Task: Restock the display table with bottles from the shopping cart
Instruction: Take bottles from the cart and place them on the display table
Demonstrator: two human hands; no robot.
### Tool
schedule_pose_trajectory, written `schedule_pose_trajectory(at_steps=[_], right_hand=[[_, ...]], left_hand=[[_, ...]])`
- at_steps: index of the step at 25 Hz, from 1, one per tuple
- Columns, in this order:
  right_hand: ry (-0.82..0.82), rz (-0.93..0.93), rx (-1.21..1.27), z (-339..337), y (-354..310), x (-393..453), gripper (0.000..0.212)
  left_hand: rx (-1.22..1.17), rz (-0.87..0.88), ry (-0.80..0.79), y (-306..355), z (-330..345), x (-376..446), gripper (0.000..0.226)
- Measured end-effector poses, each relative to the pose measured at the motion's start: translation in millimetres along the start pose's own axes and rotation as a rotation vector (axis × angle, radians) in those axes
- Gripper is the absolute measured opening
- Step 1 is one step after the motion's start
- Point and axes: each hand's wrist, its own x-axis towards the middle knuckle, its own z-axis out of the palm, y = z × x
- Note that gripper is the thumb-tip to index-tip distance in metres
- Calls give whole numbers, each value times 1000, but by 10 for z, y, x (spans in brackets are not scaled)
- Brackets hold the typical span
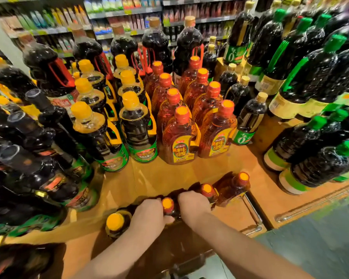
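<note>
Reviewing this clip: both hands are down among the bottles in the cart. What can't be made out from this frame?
- Head view: what the left hand grips; its fingers are hidden behind its own back.
- Same for the right hand, curled over dark bottles.
- The shopping cart: only a metal rail shows; the arms cover its contents.
- Shelf labels behind the display table: blurred.

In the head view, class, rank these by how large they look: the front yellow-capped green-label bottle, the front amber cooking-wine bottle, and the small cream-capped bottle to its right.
1. Green-label bottle and amber cooking-wine bottle: too alike to separate.
2. Cream-capped bottle: smallest, though it stands slightly farther back.
</note>
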Motion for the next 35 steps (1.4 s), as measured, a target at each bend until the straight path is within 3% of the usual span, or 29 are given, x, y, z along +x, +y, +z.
schedule_pose_trajectory(at_steps=[5, 8, 14, 18, 24, 35], right_hand=[[91, -59, 114, -117, 16, -217, 26], [187, -61, 261, -319, 181, -470, 28], [419, -48, 303, -670, 496, -1239, 28], [539, 179, 277, -455, 515, -1881, 27], [581, 680, 320, 203, 167, -3011, 33], [720, 1356, 456, 1476, -877, -5162, 32]], left_hand=[[27, 51, 7, 16, -210, -121, 51], [46, 85, 67, 115, -504, -311, 59], [71, 335, 129, 591, -992, -776, 66], [154, 639, 213, 885, -881, -1100, 55], [351, 1128, 53, 1180, -406, -1699, 57], [635, 1937, -82, 1354, 654, -3806, 60]])
